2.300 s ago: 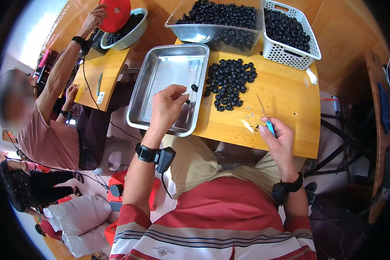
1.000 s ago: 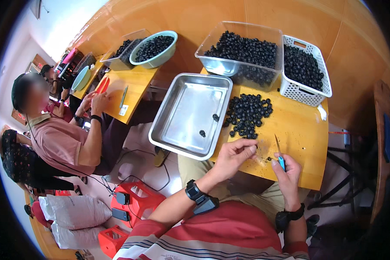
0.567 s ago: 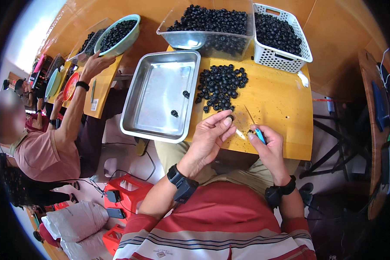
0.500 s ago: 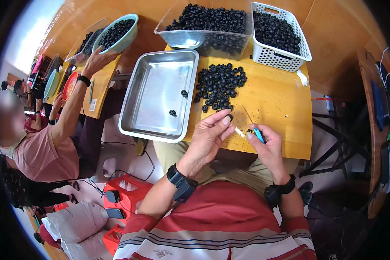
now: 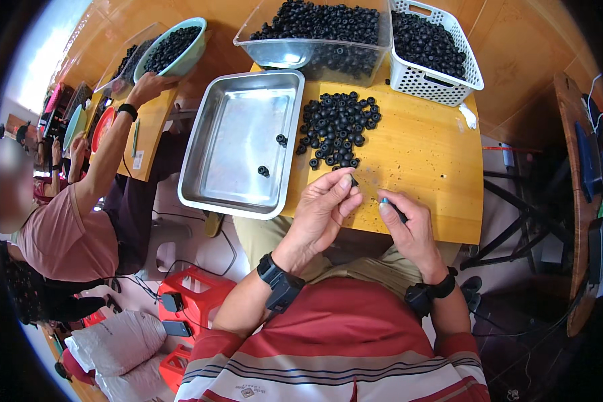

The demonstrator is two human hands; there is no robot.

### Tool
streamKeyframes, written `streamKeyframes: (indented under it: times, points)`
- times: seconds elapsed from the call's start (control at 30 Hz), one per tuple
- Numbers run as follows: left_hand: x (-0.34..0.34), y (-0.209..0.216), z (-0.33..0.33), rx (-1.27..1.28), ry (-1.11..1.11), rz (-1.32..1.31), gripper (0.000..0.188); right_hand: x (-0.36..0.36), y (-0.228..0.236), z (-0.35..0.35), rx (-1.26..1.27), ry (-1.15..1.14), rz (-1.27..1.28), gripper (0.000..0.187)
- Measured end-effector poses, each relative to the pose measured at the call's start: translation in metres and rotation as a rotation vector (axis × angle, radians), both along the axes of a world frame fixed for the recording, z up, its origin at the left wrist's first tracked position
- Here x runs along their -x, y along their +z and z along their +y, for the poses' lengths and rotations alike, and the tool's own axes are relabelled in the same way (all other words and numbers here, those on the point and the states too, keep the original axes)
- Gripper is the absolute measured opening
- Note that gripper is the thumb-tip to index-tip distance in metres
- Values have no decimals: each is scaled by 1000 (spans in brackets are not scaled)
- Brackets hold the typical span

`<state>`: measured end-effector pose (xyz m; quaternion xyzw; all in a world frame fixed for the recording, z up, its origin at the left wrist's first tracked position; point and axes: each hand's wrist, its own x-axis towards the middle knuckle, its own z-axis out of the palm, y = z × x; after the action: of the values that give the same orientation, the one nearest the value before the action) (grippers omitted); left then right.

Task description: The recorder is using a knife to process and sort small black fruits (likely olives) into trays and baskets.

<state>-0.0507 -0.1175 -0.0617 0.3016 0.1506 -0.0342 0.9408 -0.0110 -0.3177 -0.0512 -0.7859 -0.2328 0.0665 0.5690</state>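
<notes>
1. Black and small, a piece (image 5: 354, 181) sits pinched between thumb and forefinger of the left hand (image 5: 320, 209), over the wooden table (image 5: 429, 151).
2. The right hand (image 5: 411, 224) curls closed around a blue-handled knife (image 5: 384, 200); from here I can't quite make out its blade.
3. More black pieces lie in a loose pile (image 5: 338, 127) just beyond the left hand.
4. Two others (image 5: 263, 171) sit in the metal tray (image 5: 241, 130), left of the pile.
</notes>
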Motion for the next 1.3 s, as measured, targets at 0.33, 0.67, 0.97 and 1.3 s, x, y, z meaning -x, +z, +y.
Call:
streamKeyframes:
  times: [0.33, 0.67, 0.97, 1.3]
  points:
    - [7, 2, -3, 34, 6, -6, 20, 2, 10, 0, 48, 18, -124, 36]
    - [22, 32, -5, -19, -57, -148, 16, -15, -9, -15, 26, -150, 0, 33]
    - [21, 26, 1, -75, -14, -94, 16, -4, 22, 7, -113, 106, 3, 34]
    - [47, 42, 43, -1265, 272, -271, 13, -6, 13, 6, -125, -36, 68, 37]
